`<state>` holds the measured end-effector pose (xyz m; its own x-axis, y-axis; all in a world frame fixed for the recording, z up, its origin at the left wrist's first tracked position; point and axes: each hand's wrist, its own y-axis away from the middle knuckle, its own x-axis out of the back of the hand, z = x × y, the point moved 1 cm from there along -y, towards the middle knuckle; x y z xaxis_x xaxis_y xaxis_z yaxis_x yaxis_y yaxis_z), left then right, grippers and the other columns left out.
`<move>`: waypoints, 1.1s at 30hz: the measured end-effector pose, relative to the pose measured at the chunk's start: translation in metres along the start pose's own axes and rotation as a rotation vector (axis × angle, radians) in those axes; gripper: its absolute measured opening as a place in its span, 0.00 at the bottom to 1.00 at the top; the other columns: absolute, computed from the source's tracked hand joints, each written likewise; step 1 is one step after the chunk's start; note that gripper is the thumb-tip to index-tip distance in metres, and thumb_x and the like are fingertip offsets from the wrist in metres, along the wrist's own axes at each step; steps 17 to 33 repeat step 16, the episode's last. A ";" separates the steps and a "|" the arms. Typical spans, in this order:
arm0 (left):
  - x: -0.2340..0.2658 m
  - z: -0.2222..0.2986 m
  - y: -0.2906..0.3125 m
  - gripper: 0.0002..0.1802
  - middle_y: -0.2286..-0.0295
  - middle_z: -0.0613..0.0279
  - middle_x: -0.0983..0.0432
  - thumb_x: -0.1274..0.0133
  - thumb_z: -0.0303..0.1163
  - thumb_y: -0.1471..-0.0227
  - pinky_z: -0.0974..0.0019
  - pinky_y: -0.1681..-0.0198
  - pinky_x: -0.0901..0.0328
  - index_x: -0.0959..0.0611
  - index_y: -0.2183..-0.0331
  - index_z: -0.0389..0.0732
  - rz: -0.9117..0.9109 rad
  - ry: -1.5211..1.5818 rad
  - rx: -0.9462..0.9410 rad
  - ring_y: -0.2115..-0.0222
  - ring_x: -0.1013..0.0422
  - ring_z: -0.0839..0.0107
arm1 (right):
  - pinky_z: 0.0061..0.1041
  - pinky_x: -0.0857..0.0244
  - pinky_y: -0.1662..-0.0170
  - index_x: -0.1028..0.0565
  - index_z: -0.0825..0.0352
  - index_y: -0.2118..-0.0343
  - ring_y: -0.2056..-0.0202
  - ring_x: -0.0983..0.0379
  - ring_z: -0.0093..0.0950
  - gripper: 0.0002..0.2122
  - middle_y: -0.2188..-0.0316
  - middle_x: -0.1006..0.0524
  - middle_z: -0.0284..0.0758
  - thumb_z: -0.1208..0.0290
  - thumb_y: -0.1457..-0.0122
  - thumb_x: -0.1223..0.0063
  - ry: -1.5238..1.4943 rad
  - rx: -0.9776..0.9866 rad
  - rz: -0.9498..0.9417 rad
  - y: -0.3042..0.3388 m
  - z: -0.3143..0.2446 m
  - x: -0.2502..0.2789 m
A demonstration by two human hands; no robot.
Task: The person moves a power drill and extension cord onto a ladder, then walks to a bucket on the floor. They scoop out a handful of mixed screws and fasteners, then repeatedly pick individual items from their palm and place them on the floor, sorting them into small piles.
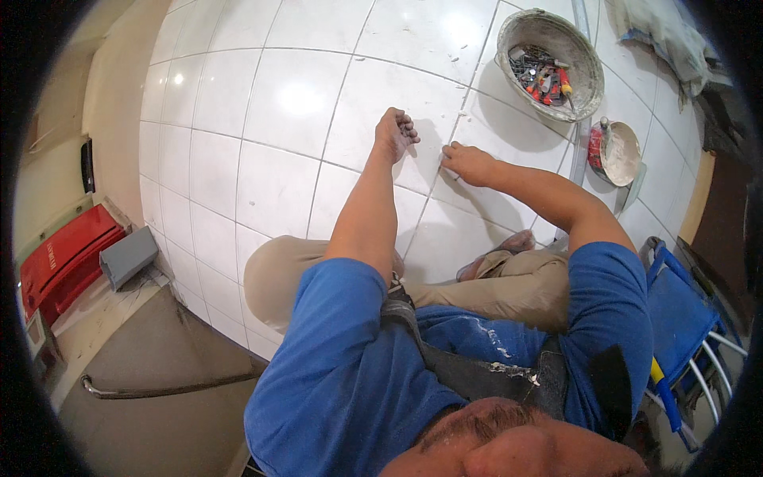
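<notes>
White floor tiles (298,187) with dark joint lines lie under both of my hands. My left hand (395,135) is held above the tiles, its dusty fingers curled into a loose fist; what they hold, if anything, is hidden. Slightly to the right and nearer, my right hand (470,164) is down close to a tile joint (439,172), thumb and fingers drawn together. Anything pinched there is too small to make out. Small pale crumbs are scattered on the tiles around and beyond the hands.
A mortar-stained bucket (588,99) of mixed tools stands at the far right. Near it sit a small red tub (621,155) of pale powder or paste and a long metal bar (578,163). A blue folding chair (683,322) is at right, a red case (67,258) at left.
</notes>
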<state>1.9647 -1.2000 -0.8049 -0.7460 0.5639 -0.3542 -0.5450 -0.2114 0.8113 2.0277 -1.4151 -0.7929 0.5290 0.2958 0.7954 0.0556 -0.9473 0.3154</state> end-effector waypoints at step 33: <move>-0.029 -0.072 -0.013 0.47 0.43 0.35 0.40 0.60 0.61 0.41 0.43 0.37 0.46 0.40 0.40 0.26 -0.334 -0.009 0.253 0.41 0.40 0.48 | 0.40 0.29 0.54 0.17 0.63 0.69 0.61 0.20 0.36 0.07 0.63 0.17 0.41 0.72 0.52 0.41 -0.723 -0.584 0.229 -0.004 0.052 0.039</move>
